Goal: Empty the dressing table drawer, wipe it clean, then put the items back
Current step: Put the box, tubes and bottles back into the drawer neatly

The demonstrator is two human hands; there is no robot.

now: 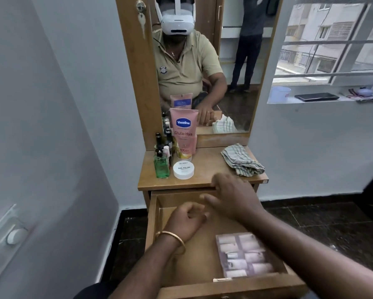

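The drawer (203, 262) and table top (205, 167) are showing matt wood grain; the checked cloth (241, 160) is lying soft and woven; the divided box (244, 255) is looking like clear, glossy plastic.

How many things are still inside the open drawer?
1 that shows: a clear plastic compartment box at the front right of the open wooden drawer. The left hand and right hand cover part of the back, so something may be hidden.

Pale grey walls (58, 104) surround a wooden-framed mirror (235, 72). To its right, daylight enters a barred window (332, 39) above a white sill (310, 100). Below it, dark tiled floor (310, 223). Left of the mirror, a wall switch (14, 236).
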